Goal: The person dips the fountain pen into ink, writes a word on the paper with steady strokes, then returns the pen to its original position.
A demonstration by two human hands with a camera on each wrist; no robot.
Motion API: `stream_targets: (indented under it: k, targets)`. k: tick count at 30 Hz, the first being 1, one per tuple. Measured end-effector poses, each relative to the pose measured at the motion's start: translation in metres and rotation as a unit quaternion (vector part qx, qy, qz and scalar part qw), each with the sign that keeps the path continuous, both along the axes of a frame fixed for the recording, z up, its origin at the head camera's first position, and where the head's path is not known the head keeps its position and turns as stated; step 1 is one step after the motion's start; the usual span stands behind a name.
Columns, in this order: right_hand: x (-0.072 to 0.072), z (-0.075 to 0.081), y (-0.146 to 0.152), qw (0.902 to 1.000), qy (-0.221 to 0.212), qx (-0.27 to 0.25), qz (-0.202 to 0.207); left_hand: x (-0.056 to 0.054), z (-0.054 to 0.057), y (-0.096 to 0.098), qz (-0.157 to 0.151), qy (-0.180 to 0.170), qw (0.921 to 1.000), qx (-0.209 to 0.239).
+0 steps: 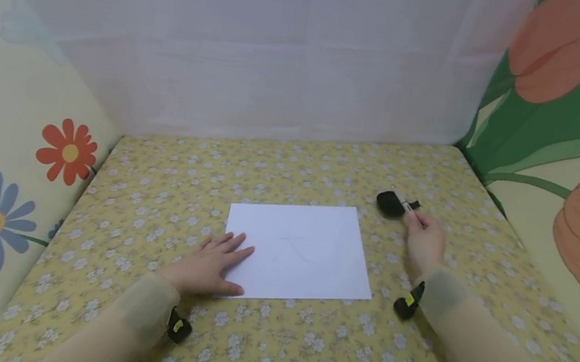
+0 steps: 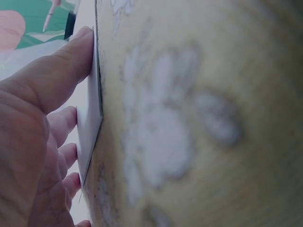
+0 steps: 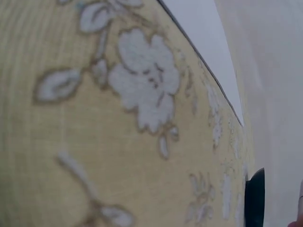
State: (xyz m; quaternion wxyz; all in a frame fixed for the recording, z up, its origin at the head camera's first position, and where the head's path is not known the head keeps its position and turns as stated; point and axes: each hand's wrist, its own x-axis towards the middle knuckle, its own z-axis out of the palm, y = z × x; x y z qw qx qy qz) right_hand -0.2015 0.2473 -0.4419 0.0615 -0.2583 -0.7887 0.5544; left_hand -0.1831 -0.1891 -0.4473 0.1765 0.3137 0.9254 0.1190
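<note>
A white sheet of paper [image 1: 306, 272] lies on the flowered cloth, with a few faint thin lines near its middle. My left hand [image 1: 216, 265] rests on the paper's left edge, fingers spread; the left wrist view shows the thumb [image 2: 64, 68] along that edge. To the right of the paper, my right hand [image 1: 425, 244] pinches a slim pale pen [image 1: 403, 202]. In the left wrist view this pen [image 2: 51, 16] points downward, off the paper. A small rounded black object [image 1: 389, 205] lies by the pen; its kind is unclear. Only a fingertip shows in the right wrist view.
A yellow cloth [image 1: 170, 191] with white flowers covers the table. At the back hangs a white sheet [image 1: 279, 84]. Painted panels stand at the left [image 1: 2, 112] and right [image 1: 541, 144]. Each wrist carries a small black camera.
</note>
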Motion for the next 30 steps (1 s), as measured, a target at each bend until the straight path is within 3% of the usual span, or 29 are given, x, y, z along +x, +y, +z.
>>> stream_targets:
  k: [4, 12, 30]
  targets:
    - [-0.002, 0.001, 0.000, 0.9993, -0.013, 0.027, -0.022, 0.000, 0.000, -0.001, -0.001, 0.006, 1.0000, 0.001]
    - [-0.005, -0.003, 0.002, 0.9953, -0.065, 0.016, -0.070, 0.000, 0.001, -0.001, -0.003, 0.007, 1.0000, 0.001]
    - [-0.005, -0.009, 0.003, 0.9897, -0.121, 0.025, -0.072, 0.002, 0.002, -0.001, -0.004, 0.007, 1.0000, -0.003]
